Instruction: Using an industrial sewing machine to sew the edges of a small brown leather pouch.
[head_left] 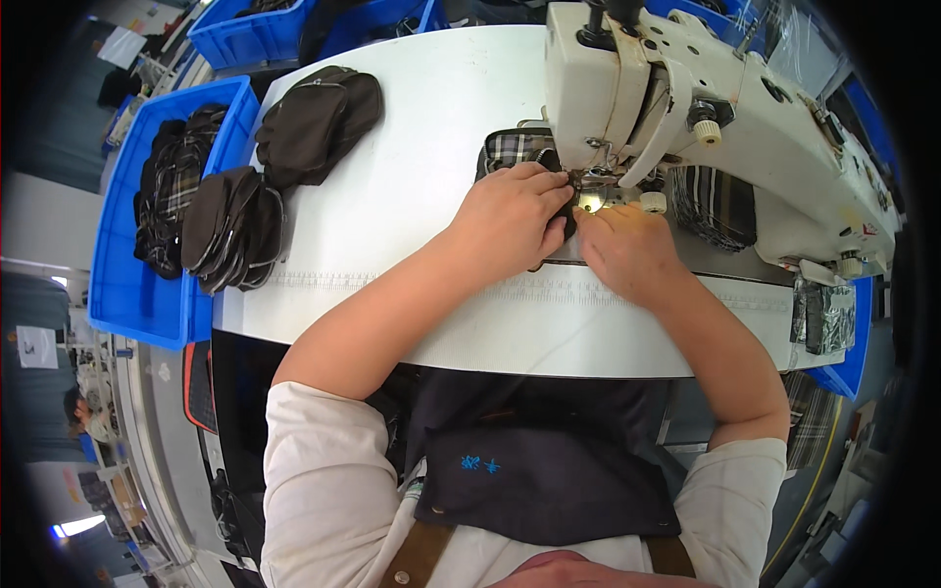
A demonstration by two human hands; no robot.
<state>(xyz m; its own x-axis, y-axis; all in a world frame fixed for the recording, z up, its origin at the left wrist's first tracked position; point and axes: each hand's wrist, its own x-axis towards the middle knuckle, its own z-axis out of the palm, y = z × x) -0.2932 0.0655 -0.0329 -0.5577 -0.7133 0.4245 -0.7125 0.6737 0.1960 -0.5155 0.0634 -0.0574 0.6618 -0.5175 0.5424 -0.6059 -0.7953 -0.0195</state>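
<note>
one white top, loose and creased, short sleeves: left sleeve (323, 480) and right sleeve (733, 500), each ending near the elbow. one apron (559, 490), very dark, near black, with broad bib; small bright-blue embroidered marking (480, 464) on the bib. two brown straps (420, 557), flat, wide; one round snap (401, 578), pale, on the left strap. left hand (510, 214) and right hand (632, 253), both bare.
</note>
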